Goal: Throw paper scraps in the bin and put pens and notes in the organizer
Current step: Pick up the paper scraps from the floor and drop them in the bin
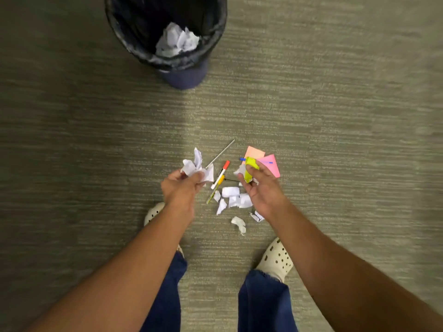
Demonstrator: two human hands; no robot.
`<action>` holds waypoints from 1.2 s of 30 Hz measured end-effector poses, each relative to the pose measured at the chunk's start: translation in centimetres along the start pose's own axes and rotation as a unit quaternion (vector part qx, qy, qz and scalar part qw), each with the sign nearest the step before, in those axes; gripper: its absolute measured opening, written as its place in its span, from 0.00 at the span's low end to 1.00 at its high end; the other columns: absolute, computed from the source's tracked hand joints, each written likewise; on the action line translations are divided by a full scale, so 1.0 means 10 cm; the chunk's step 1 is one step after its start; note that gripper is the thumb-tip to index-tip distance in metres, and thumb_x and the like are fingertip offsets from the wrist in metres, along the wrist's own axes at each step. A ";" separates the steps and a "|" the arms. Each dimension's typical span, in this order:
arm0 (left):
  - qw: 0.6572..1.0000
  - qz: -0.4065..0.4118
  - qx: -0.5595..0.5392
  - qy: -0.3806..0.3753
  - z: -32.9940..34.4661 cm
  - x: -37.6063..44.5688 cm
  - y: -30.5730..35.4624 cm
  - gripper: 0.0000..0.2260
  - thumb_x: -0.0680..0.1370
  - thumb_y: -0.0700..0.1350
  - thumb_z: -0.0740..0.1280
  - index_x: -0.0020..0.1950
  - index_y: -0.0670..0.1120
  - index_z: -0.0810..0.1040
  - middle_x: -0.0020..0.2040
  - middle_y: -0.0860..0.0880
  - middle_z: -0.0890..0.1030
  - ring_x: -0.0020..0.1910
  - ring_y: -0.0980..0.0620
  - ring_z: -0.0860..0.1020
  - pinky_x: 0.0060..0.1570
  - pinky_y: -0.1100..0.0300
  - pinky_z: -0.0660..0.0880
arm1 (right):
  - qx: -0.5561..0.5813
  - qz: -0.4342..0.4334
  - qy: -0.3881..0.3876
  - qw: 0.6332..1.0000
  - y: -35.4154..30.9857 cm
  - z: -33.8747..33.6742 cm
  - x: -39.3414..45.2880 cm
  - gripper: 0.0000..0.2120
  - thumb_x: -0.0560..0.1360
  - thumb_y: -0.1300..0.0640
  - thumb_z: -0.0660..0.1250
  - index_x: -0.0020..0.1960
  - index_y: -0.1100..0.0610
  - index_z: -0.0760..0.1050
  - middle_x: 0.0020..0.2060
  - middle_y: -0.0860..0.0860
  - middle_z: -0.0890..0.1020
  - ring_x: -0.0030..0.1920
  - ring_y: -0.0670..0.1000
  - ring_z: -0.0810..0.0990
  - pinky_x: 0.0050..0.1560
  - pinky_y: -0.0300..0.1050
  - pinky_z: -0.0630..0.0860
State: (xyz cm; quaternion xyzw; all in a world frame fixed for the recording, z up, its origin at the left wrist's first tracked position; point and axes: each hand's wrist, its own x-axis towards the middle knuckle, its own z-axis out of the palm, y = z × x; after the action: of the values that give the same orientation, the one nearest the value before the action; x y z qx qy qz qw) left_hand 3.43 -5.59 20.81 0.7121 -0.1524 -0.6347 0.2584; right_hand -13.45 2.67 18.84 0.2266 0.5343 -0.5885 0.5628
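We are in the scrap-gathering step. Our left hand [183, 185] grips a bunch of crumpled white paper scraps [195, 165], fingers curled round it, and our right hand [260, 188] pinches a crumpled yellow-green paper piece [250, 170] with a bit of white paper beside it. Between the hands, more torn white paper scraps [233, 198] lie on the grey-green carpet floor [335, 116], near our feet. Just beyond them lie an orange-capped white marker [221, 174], a yellow pen [214, 190], a thin grey rod [221, 153], and peach and pink sticky notes [263, 159] with a blue pen [243, 159] across them. The black-lined round bin [165, 58] stands well ahead, already holding crumpled white paper. No organizer is in view. Next, we judge, both handfuls must be carried forward over the bin's mouth and released there, then the remaining scraps collected.
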 end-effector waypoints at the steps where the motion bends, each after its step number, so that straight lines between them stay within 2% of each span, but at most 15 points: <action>1: 1.000 0.004 -0.017 -0.004 -0.02 -0.04 0.19 0.14 0.74 0.26 0.74 0.42 0.44 0.77 0.41 0.46 0.86 0.33 0.56 0.86 0.34 0.65 0.82 | -0.001 0.004 -0.005 1.000 -0.03 0.19 -0.06 0.11 0.79 0.72 0.67 0.56 0.59 0.78 0.44 0.53 0.83 0.46 0.53 0.83 0.53 0.48 0.86; 4: 0.998 0.017 -0.053 -0.011 -0.04 -0.11 0.81 0.14 0.74 0.25 0.74 0.43 0.43 0.78 0.40 0.47 0.86 0.35 0.54 0.87 0.34 0.65 0.83 | -0.010 0.010 -0.020 1.000 -0.16 0.76 -0.20 0.13 0.79 0.70 0.67 0.62 0.61 0.76 0.46 0.54 0.82 0.57 0.58 0.78 0.53 0.49 0.86; 7: 0.996 0.025 -0.085 -0.003 0.05 -0.09 1.44 0.16 0.74 0.25 0.74 0.44 0.44 0.74 0.45 0.44 0.84 0.40 0.49 0.84 0.35 0.63 0.84 | -0.015 -0.011 -0.020 1.000 -0.40 1.37 -0.26 0.15 0.79 0.70 0.67 0.64 0.61 0.76 0.51 0.57 0.81 0.59 0.59 0.77 0.53 0.49 0.85; 10: 0.995 0.033 -0.098 -0.004 0.20 0.01 2.02 0.17 0.74 0.24 0.73 0.43 0.44 0.72 0.45 0.44 0.83 0.39 0.48 0.83 0.32 0.64 0.83 | -0.027 -0.034 -0.034 0.998 -0.69 1.97 -0.24 0.13 0.80 0.71 0.65 0.63 0.60 0.75 0.50 0.58 0.80 0.56 0.58 0.78 0.49 0.47 0.85; 13: 0.995 0.029 -0.097 0.011 0.39 0.16 2.49 0.18 0.73 0.24 0.74 0.44 0.45 0.71 0.49 0.42 0.83 0.39 0.47 0.84 0.29 0.65 0.81 | -0.063 -0.049 -0.042 0.996 -0.95 2.49 -0.16 0.12 0.81 0.71 0.63 0.62 0.60 0.74 0.48 0.57 0.80 0.48 0.53 0.80 0.47 0.47 0.85; 15: 0.996 0.024 -0.090 0.006 0.52 0.28 2.73 0.16 0.75 0.24 0.71 0.51 0.42 0.73 0.54 0.39 0.83 0.42 0.46 0.85 0.30 0.64 0.83 | -0.097 -0.064 -0.032 0.993 -1.10 2.77 -0.07 0.16 0.83 0.70 0.62 0.69 0.62 0.73 0.56 0.59 0.80 0.52 0.55 0.81 0.52 0.50 0.83; 17: 0.997 0.017 -0.065 -0.043 0.65 0.38 2.94 0.16 0.80 0.28 0.67 0.66 0.39 0.75 0.64 0.36 0.81 0.52 0.44 0.86 0.40 0.62 0.86 | -0.127 -0.068 -0.032 0.989 -1.25 3.00 0.01 0.20 0.84 0.68 0.61 0.75 0.61 0.69 0.69 0.60 0.76 0.65 0.59 0.78 0.62 0.54 0.81; 19: 0.994 0.009 -0.046 -0.098 0.78 0.46 3.15 0.18 0.84 0.34 0.65 0.75 0.38 0.72 0.75 0.38 0.74 0.63 0.43 0.81 0.52 0.54 0.85 | -0.150 -0.058 -0.050 0.986 -1.39 3.17 0.07 0.22 0.85 0.61 0.62 0.79 0.58 0.66 0.77 0.58 0.69 0.73 0.61 0.74 0.67 0.60 0.78; 20: 0.992 0.003 -0.048 -0.118 0.83 0.48 3.24 0.19 0.86 0.37 0.63 0.77 0.39 0.70 0.79 0.39 0.69 0.68 0.43 0.76 0.53 0.49 0.84 | -0.162 -0.051 -0.058 0.984 -1.46 3.23 0.09 0.23 0.85 0.57 0.62 0.80 0.57 0.64 0.78 0.59 0.67 0.74 0.63 0.72 0.67 0.62 0.78; 22: 0.988 -0.016 -0.053 -0.146 0.89 0.51 3.38 0.22 0.88 0.42 0.57 0.82 0.42 0.62 0.83 0.41 0.62 0.77 0.39 0.68 0.57 0.39 0.80 | -0.184 -0.040 -0.064 0.980 -1.59 3.30 0.13 0.27 0.85 0.49 0.60 0.81 0.56 0.60 0.79 0.63 0.62 0.76 0.66 0.69 0.67 0.65 0.77; 25: 0.987 -0.030 -0.064 -0.144 0.89 0.55 3.47 0.23 0.88 0.44 0.55 0.84 0.44 0.59 0.83 0.40 0.61 0.80 0.33 0.64 0.64 0.30 0.75 | -0.178 -0.039 -0.075 0.980 -1.74 3.26 0.18 0.27 0.86 0.49 0.59 0.82 0.56 0.58 0.81 0.63 0.59 0.77 0.68 0.67 0.67 0.66 0.77; 28: 0.985 -0.031 -0.070 -0.153 0.81 0.53 3.39 0.23 0.89 0.45 0.53 0.85 0.45 0.59 0.84 0.41 0.62 0.82 0.36 0.63 0.67 0.31 0.73 | -0.184 -0.040 -0.080 0.979 -1.82 3.07 0.17 0.25 0.85 0.52 0.60 0.81 0.56 0.62 0.78 0.64 0.64 0.72 0.69 0.72 0.61 0.64 0.81; 30: 0.985 -0.029 -0.071 -0.153 0.75 0.47 3.26 0.22 0.89 0.45 0.52 0.84 0.44 0.60 0.82 0.41 0.66 0.81 0.38 0.65 0.65 0.33 0.74 | -0.191 -0.041 -0.087 0.977 -1.81 2.88 0.17 0.23 0.85 0.53 0.60 0.78 0.57 0.67 0.76 0.64 0.68 0.68 0.67 0.76 0.61 0.62 0.81; 34: 0.990 -0.022 -0.024 -0.135 0.59 0.36 2.82 0.20 0.89 0.45 0.55 0.80 0.43 0.68 0.75 0.42 0.76 0.76 0.41 0.73 0.60 0.36 0.78 | -0.192 -0.028 -0.075 0.978 -1.67 2.33 0.20 0.18 0.84 0.54 0.61 0.72 0.58 0.72 0.71 0.63 0.75 0.62 0.64 0.82 0.59 0.58 0.83; 36: 0.990 -0.028 0.018 -0.134 0.49 0.31 2.50 0.18 0.88 0.46 0.58 0.76 0.44 0.73 0.71 0.44 0.80 0.70 0.43 0.77 0.58 0.38 0.81 | -0.201 -0.017 -0.052 0.978 -1.54 1.95 0.23 0.16 0.85 0.56 0.61 0.71 0.59 0.73 0.68 0.62 0.77 0.60 0.61 0.83 0.56 0.55 0.85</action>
State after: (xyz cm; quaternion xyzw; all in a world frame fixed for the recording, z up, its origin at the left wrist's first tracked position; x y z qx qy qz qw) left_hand 1.87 -28.64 32.01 0.6294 -0.1766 -0.7285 0.2047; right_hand -21.41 -18.71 28.96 0.0683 0.6153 -0.4895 0.6141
